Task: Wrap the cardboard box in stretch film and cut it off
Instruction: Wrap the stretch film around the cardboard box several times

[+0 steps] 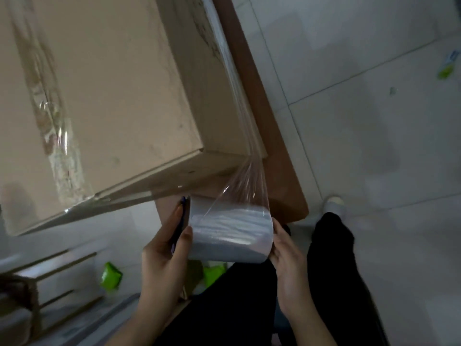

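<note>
Mid-wrap, seemingly: left hand [162,255] and right hand [287,255] grip the ends of the translucent white stretch-film roll [229,236] near the tan cardboard box's [112,83] near right corner on the brown wooden table [282,176]; next, carry the taut film [245,181] leftward.

One box [112,83], one roll [229,236], two hands [162,255] [287,258]

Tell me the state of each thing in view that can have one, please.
cardboard box: closed, top seam taped, resting on the brown table.
film roll: partly unwound, held at both ends.
stretch film: uncut, stretched taut from the film roll to the box's near corner.
left hand: grips the roll's left end.
right hand: grips the roll's right end.
</note>
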Demonstrator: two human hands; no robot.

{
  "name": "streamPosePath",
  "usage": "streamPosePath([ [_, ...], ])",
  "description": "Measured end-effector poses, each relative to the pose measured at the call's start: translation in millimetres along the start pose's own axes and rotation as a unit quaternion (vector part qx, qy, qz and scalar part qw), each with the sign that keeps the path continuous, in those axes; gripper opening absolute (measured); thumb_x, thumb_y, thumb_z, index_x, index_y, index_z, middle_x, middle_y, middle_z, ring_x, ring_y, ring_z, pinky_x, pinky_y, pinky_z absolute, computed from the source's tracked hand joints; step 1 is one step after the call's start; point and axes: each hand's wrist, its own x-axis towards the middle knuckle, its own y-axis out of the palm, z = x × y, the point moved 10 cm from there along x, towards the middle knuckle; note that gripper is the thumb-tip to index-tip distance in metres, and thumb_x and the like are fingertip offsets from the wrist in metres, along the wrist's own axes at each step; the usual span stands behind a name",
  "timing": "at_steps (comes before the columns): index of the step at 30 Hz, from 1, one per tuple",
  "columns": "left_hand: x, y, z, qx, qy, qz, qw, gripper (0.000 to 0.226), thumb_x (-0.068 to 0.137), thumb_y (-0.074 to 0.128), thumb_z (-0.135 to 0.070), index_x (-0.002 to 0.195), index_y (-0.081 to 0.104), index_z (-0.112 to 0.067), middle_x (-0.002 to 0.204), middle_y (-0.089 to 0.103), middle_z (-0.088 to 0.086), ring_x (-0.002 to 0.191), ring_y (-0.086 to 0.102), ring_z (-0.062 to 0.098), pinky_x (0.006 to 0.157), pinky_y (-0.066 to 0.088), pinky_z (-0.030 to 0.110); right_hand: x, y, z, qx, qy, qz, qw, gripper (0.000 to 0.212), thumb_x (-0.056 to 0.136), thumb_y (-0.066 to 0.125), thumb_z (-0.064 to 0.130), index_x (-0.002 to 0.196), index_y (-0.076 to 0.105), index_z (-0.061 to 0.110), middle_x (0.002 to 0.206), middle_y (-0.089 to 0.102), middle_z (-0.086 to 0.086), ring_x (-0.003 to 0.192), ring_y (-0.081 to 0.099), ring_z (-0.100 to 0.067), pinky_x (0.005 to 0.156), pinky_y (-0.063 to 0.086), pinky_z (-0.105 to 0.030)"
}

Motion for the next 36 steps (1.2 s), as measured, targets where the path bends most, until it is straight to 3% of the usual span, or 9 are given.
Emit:
streamPosePath([
  [4, 4.4, -16.7, 13.0, 0.004, 0.019, 0.033, 0.999, 0.039, 0.094, 0.054, -0.006, 0.126, 0.061, -0.026, 0.121, 0.062, -0.027, 0.118, 0.052, -0.011, 0.091, 0.038, 0.002, -8.2, 10.0, -28.3, 0.042, -0.025, -0.005, 0.999, 0.035, 0.096, 0.05, 0.022, 0.13, 0.059, 0.023, 0.122, 0.069, 0.008, 0.113, 0.064, -0.007, 0.095, 0.048, -0.031],
  [6, 5.2, -22.4, 15.8, 0.004, 0.039, 0.044, 0.998, 0.039, 0.094, 0.054, -0.007, 0.126, 0.062, -0.028, 0.122, 0.063, -0.025, 0.12, 0.053, -0.006, 0.094, 0.041, 0.008, -7.3, 13.1, -35.1, 0.053, -0.044, -0.015, 0.997, 0.031, 0.096, 0.05, 0.02, 0.124, 0.064, 0.025, 0.114, 0.073, 0.011, 0.107, 0.067, -0.004, 0.084, 0.053, -0.023],
  [9, 16.0, -28.7, 30.3, -0.001, 0.035, 0.067, 0.997, 0.037, 0.091, 0.055, -0.019, 0.123, 0.063, -0.034, 0.123, 0.067, -0.012, 0.119, 0.058, 0.005, 0.1, 0.047, 0.029, -7.1, 17.8, -52.0, 0.092, -0.061, -0.031, 0.993, 0.031, 0.097, 0.048, 0.017, 0.121, 0.065, 0.025, 0.108, 0.074, 0.013, 0.1, 0.069, -0.003, 0.069, 0.054, -0.013],
  [11, 23.2, -29.2, 32.3, 0.004, 0.051, 0.088, 0.995, 0.037, 0.084, 0.053, -0.03, 0.119, 0.065, -0.039, 0.119, 0.068, -0.015, 0.116, 0.06, 0.004, 0.093, 0.051, 0.025, -8.3, 19.3, -62.4, 0.126, -0.076, -0.056, 0.988, 0.033, 0.097, 0.046, 0.013, 0.125, 0.061, 0.022, 0.109, 0.074, 0.01, 0.097, 0.07, -0.003, 0.067, 0.054, -0.013],
  [18, 45.4, -34.1, 42.2, 0.0, 0.095, 0.178, 0.979, 0.036, 0.083, 0.053, -0.034, 0.117, 0.066, -0.034, 0.117, 0.067, -0.023, 0.112, 0.059, -0.003, 0.084, 0.045, 0.009, -16.2, 29.8, -91.1, 0.181, -0.137, -0.126, 0.966, 0.034, 0.097, 0.046, 0.012, 0.127, 0.062, 0.014, 0.122, 0.069, 0.001, 0.113, 0.064, -0.013, 0.082, 0.053, -0.019],
  [24, 47.5, -49.9, 53.7, 0.004, 0.148, 0.191, 0.97, 0.049, 0.08, 0.053, -0.04, 0.126, 0.063, -0.027, 0.12, 0.069, -0.012, 0.11, 0.06, 0.001, 0.083, 0.047, 0.016, -25.3, 52.9, -109.8, 0.215, -0.213, -0.115, 0.946, 0.036, 0.097, 0.044, 0.012, 0.107, 0.073, 0.032, 0.11, 0.074, 0.014, 0.103, 0.068, -0.005, 0.073, 0.053, -0.012],
  [28, 52.0, -57.6, 69.4, 0.0, 0.168, 0.232, 0.958, 0.049, 0.082, 0.054, -0.034, 0.128, 0.061, -0.021, 0.12, 0.066, -0.021, 0.113, 0.058, -0.005, 0.083, 0.044, 0.007, -24.1, 62.2, -143.0, 0.249, -0.229, -0.145, 0.93, 0.032, 0.097, 0.046, 0.018, 0.123, 0.065, 0.018, 0.12, 0.07, 0.006, 0.113, 0.064, -0.009, 0.081, 0.052, -0.015],
  [33, 65.1, -82.6, 90.8, 0.015, 0.177, 0.287, 0.941, 0.042, 0.086, 0.052, -0.023, 0.127, 0.061, -0.027, 0.126, 0.064, -0.017, 0.121, 0.055, 0.001, 0.096, 0.044, 0.017, -31.8, 88.8, -186.6, 0.312, -0.249, -0.186, 0.898, 0.03, 0.095, 0.048, 0.012, 0.115, 0.07, 0.02, 0.117, 0.072, 0.004, 0.111, 0.065, -0.01, 0.083, 0.053, -0.017],
  [36, 72.9, -103.5, 92.9, 0.028, 0.202, 0.299, 0.932, 0.042, 0.084, 0.053, -0.028, 0.125, 0.061, -0.03, 0.128, 0.064, -0.012, 0.123, 0.055, 0.007, 0.101, 0.044, 0.023, -33.6, 114.7, -206.7, 0.334, -0.248, -0.199, 0.887, 0.03, 0.096, 0.047, 0.012, 0.115, 0.07, 0.018, 0.117, 0.072, 0.005, 0.112, 0.065, -0.01, 0.08, 0.053, -0.015],
])
